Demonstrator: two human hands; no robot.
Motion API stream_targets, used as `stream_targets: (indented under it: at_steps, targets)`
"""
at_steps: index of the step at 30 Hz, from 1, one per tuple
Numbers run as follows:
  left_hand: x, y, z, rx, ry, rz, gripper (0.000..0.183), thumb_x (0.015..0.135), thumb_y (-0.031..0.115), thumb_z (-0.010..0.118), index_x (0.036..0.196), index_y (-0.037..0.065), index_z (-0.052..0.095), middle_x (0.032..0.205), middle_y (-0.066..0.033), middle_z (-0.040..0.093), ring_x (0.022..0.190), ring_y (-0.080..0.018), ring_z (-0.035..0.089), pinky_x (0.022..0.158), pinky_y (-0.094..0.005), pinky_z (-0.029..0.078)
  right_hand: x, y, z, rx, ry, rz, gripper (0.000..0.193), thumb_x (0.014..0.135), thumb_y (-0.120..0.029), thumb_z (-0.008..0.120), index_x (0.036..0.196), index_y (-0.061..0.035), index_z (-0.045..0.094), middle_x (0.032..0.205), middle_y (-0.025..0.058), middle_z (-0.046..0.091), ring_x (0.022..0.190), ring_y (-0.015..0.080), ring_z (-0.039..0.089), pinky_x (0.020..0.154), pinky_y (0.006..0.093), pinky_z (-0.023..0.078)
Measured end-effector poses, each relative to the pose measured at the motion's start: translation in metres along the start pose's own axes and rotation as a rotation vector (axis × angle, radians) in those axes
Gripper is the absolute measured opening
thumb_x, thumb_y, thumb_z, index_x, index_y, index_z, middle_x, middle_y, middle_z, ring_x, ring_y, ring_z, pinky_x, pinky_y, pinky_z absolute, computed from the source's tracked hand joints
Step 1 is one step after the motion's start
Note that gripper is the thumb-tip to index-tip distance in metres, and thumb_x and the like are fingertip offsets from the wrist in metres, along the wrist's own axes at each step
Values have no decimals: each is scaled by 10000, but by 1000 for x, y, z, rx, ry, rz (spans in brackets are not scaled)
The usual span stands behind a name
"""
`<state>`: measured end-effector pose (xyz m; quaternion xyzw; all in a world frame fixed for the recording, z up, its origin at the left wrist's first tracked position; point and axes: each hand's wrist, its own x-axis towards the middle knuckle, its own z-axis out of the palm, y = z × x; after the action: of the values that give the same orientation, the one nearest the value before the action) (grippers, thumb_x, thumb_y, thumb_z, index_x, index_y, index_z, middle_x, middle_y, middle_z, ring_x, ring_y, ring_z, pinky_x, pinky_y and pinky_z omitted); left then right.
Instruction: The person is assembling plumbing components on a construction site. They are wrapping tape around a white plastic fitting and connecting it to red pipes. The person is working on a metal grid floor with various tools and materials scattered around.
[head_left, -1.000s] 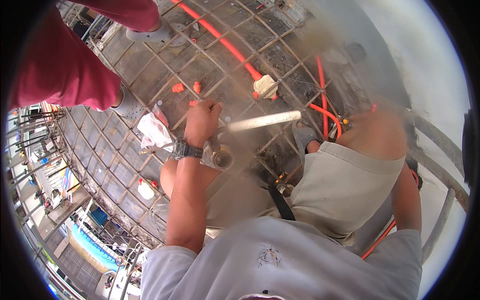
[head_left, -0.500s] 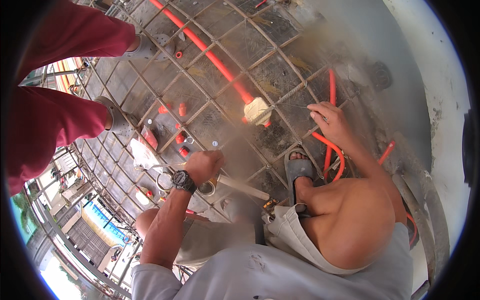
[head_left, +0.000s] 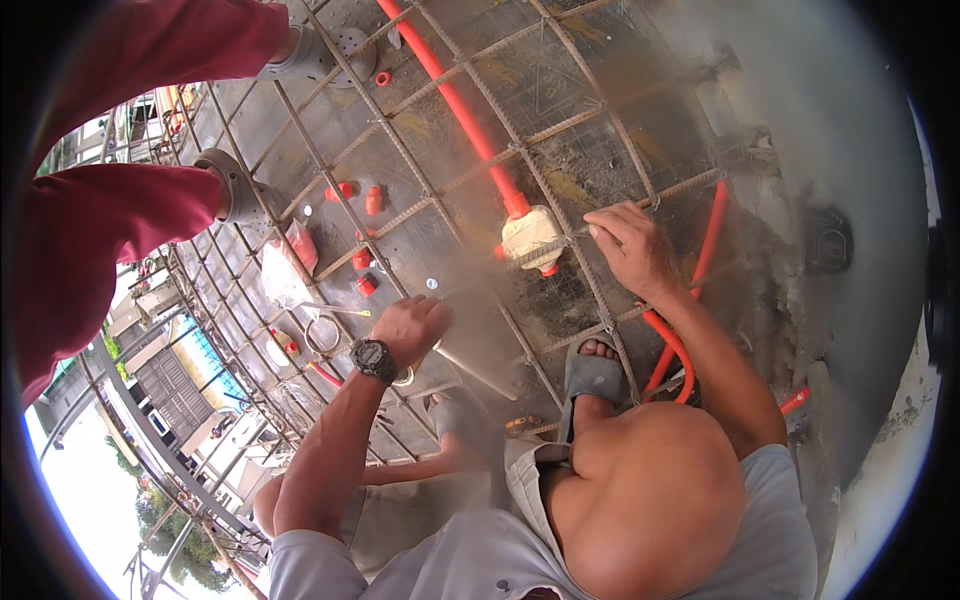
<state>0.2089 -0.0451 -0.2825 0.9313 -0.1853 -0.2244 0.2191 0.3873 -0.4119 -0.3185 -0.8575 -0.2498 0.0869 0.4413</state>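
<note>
My right hand (head_left: pixel 632 248) is over the rebar mesh (head_left: pixel 522 146), fingertips pinched together beside a bar; what lies between them, if anything, is too small to make out. Left of those fingertips sits a junction box wrapped in cream tape (head_left: pixel 531 238), joined to a long orange conduit (head_left: pixel 450 95). My left hand (head_left: pixel 408 330), with a watch (head_left: pixel 374 359) on its wrist, is curled closed above the mesh, and its fingers are partly lost in a blurred patch. A pale rod (head_left: pixel 478 372) lies just beyond it.
Another person's legs in red trousers (head_left: pixel 130 230) stand at the left on the mesh. Orange fittings (head_left: pixel 373 200), a plastic bag (head_left: pixel 290 268) and a tape roll (head_left: pixel 322 334) lie beneath the bars. Bent orange conduit (head_left: pixel 688 352) rises near my sandalled foot (head_left: pixel 592 378).
My view has shifted, so the mesh and box sit farther right. A thin wire seen at my right fingertips earlier no longer shows clearly. My right hand is now closer to the box.
</note>
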Motion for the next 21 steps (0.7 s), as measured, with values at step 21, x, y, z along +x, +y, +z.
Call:
stream_targets:
  at_steps: [21]
  targets:
    - [14, 34, 9, -152, 428, -256, 187, 948, 158, 772, 1103, 80, 702, 1050, -119, 691, 957, -345, 690, 876, -487, 546, -41, 13, 9, 409, 296, 428, 219, 1055, -135, 695, 1209, -3, 776, 1045, 54, 778, 849, 90, 676, 744, 282, 538]
